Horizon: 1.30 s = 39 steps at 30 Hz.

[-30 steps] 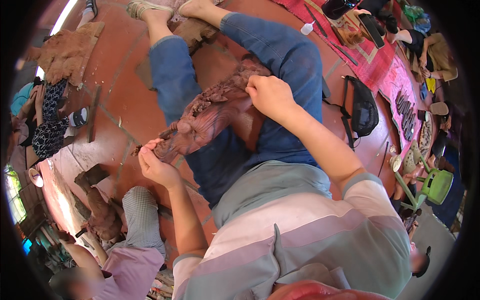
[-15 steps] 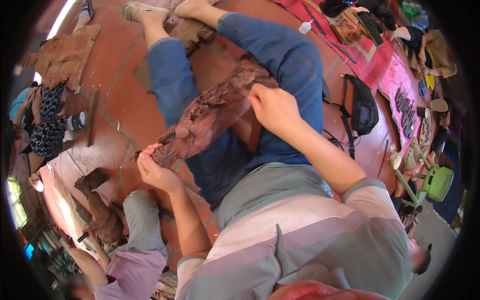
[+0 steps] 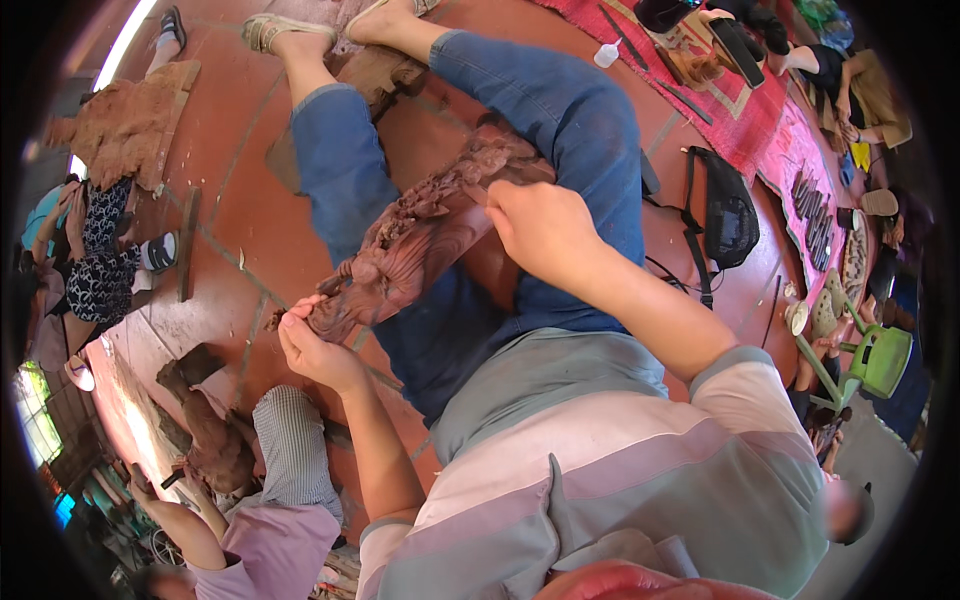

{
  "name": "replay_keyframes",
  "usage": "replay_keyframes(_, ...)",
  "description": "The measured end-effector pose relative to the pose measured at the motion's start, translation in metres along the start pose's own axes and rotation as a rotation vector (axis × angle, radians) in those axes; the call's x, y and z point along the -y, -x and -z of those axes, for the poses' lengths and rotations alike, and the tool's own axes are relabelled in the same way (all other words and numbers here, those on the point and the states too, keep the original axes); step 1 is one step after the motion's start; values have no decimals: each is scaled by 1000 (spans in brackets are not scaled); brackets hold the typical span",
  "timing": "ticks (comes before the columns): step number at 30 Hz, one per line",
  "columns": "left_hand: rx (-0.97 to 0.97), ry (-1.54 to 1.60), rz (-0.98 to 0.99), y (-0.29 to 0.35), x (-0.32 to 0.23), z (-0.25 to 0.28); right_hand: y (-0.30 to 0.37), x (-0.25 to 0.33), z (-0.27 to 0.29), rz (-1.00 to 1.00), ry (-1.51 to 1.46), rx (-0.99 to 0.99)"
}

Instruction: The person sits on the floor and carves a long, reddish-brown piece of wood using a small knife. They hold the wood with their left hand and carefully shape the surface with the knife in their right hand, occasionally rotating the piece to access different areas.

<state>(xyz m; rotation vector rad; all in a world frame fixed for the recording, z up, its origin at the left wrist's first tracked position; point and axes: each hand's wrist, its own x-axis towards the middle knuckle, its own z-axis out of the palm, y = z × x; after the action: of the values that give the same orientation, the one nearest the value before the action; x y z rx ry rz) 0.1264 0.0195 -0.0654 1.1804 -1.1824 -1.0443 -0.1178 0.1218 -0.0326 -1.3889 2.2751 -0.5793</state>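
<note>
A long reddish-brown wood carving (image 3: 415,260), covered in knotted relief and fine wavy grooves, lies slantwise across my thighs. Its narrow lower-left end is pinched between the thumb and fingers of my left hand (image 3: 318,352). Over the upper right part of the carving, my right hand (image 3: 545,228) is closed, its fingertips pressed to the smoother side. Whatever those fingers may hold is hidden beneath them.
Wood blocks (image 3: 375,80) rest on the tiled floor by my feet. A black bag (image 3: 728,215) with straps lies at right, near a red mat (image 3: 740,130) bearing tools and a white bottle (image 3: 607,54). A co-worker (image 3: 270,530) sits close at lower left; a green chair (image 3: 878,360) stands right.
My right hand has shifted slightly left and down along the carving. My left hand keeps its hold on the end, and the whole view has moved a little.
</note>
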Motion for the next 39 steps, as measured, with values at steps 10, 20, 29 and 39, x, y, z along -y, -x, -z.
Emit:
replay_keyframes(10, 12, -16, -8, 4, -2, 0, 6, 25, 13, 92, -30, 42)
replay_keyframes(20, -3, 23, 33, 4, 0, 1, -12, 12, 6, 133, 70, 8)
replay_keyframes(29, 10, 77, -1, -1, 7, 4, -13, 5, -2, 133, 94, -67)
replay_keyframes(39, 10, 54, -2, -1, 4, 1, -25, 0, 3, 71, 139, -5)
